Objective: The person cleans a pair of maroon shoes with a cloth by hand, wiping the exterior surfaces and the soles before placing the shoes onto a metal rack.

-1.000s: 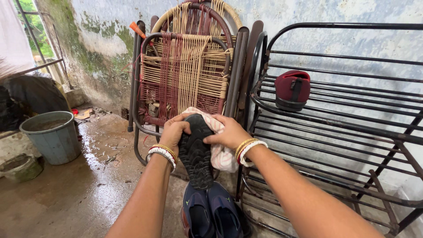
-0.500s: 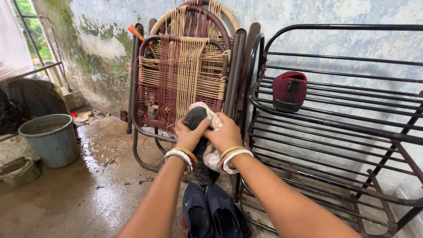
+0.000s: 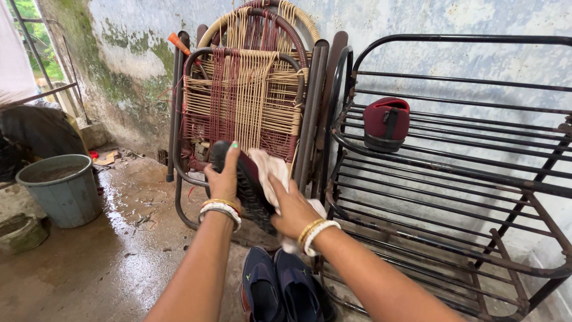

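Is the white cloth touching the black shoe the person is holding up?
Touching. The head view shows the right hand pressing the white cloth flat against the black shoe, which the left hand grips, with no gap.

We stretch both bare arms forward and upward from the bottom edge, wrists close together, each ringed with bangles. Our left hand [image 3: 225, 176] is raised with fingers pointing up and closed in a grip, back toward us. Our right hand [image 3: 292, 209] sits just beside it, slightly lower, fingers pressed forward, palm away.
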